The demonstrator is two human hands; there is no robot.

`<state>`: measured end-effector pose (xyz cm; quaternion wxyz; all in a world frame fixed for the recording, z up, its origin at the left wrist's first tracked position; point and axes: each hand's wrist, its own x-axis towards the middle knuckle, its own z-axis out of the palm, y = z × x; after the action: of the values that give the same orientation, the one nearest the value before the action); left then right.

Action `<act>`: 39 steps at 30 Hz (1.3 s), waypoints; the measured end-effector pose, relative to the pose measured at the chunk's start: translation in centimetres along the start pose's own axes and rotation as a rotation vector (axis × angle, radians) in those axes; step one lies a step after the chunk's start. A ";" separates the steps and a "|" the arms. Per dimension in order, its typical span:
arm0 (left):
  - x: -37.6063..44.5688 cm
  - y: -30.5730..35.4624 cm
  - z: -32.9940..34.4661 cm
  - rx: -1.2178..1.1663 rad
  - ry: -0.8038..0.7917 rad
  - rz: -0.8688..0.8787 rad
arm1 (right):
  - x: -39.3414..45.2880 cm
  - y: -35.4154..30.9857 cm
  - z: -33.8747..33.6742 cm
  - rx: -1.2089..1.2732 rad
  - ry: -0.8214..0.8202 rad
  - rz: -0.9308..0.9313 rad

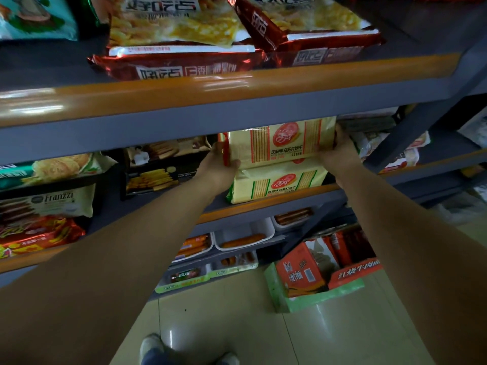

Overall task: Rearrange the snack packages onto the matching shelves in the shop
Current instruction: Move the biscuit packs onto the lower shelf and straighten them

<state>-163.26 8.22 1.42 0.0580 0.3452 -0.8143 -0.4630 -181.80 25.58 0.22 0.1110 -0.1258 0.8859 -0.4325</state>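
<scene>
shop | grey shelves (237,101) stacked with snack packs (174,64) – sausage trays (243,239) below

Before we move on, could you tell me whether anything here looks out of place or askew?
Yes: an opened carton of red noodle boxes sits tilted on the floor instead of a shelf, and one red snack bag on the top shelf lies askew.

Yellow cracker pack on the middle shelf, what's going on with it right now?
A person is holding the yellow pack from both ends, left hand on one side and right hand on the other. It sits on top of a matching pack on the middle shelf, under the upper shelf. Whether it is being set down or lifted off cannot be told.
</scene>
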 end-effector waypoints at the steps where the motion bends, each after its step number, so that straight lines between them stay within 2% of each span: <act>1: 0.1 -0.2 0.1 -0.001 0.000 -0.002 | -0.1 -0.1 -0.1 -0.035 -0.001 -0.003; 7: 0.7 -1.0 0.5 -0.026 -0.024 0.002 | 0.0 0.1 -0.1 -0.091 0.001 -0.019; 16: 1.4 -0.6 0.4 0.082 -0.009 0.021 | -0.7 0.2 0.7 -0.211 0.109 0.018; 21: 0.9 -0.8 0.2 0.026 -0.022 0.016 | -1.6 0.1 1.2 -0.130 0.173 0.002; 24: -0.2 -1.1 -0.6 0.043 0.027 0.066 | -2.9 0.1 1.5 -0.040 0.245 -0.006; 28: -2.9 -2.4 -3.2 0.102 0.095 0.185 | -8.0 -1.8 2.7 0.055 0.334 -0.181; 31: -5.7 -5.1 -5.9 0.143 0.098 0.232 | -12.8 -3.9 5.0 0.055 0.239 -0.382; 33: -7.5 -7.6 -8.2 0.202 0.124 0.230 | -15.1 -5.2 7.4 0.059 0.054 -0.458; 36: -9.8 -11.7 -12.1 0.242 0.206 0.134 | -17.0 -7.3 12.1 0.039 -0.281 -0.506; 39: -11.8 -15.4 -16.6 0.282 0.300 0.015 | -18.1 -9.6 17.4 -0.072 -0.479 -0.556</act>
<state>-139.65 -1.47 1.23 0.1331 0.4089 -0.8559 -0.2873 -158.14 12.81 -1.08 0.1888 -0.4631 0.7814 -0.3733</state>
